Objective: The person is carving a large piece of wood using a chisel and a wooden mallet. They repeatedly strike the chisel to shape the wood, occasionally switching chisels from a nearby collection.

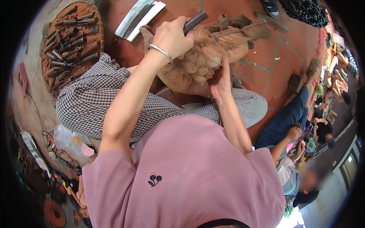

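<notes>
Nearest to me are the pink shirt and the checked trousers (pixel 95 102) of the person sitting on the floor, and the wooden carving (pixel 205 53) rests on the lap, leaning to the far side. The right hand (pixel 220 81) lies against the near underside of the carving, fingers pointing up along the wood; this grip looks like an open, supporting hold, not closed around anything. The left hand (pixel 173 36), with a metal bangle at the wrist, is clamped as a fist on a dark chisel handle (pixel 195 21), and the tool points down into the scaled surface on the upper left of the carving.

I judge the carving to be heavy, stiff and rough, so not slippery, but its thin far projections could break; the thick rounded body near the lap seems the safe place to hold.

Further left, a round tray of chisels (pixel 72 38) lies on the red tiled floor (pixel 266 60).
</notes>
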Motion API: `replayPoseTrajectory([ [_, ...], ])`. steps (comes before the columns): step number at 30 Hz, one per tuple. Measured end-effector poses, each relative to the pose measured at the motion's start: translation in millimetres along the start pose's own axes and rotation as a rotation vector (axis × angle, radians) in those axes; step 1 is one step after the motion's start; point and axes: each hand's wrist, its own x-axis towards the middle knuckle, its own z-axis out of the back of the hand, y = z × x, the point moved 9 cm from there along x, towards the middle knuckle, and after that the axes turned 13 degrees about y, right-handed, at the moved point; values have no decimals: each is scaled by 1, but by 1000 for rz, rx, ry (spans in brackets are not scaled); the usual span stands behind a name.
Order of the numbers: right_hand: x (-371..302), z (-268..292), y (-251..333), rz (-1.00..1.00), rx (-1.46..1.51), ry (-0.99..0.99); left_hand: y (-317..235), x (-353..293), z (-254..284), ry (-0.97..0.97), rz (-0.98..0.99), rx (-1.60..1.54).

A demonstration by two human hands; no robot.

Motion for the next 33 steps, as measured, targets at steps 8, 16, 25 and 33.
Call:
replayPoseTrajectory([
  [8,6,16,-6,-78,-22,136,-16,-39,-13,-69,-93,53],
  [16,-16,86,37,152,-243,-146,23,-40,22,-232,-28,-236],
  [25,-64,154,-8,129,-633,-7,-167,-100,-72,73,-665,-288],
  [33,-119,109,38,-101,72,-27,-177,-41,-110,-169,-606,-176],
])
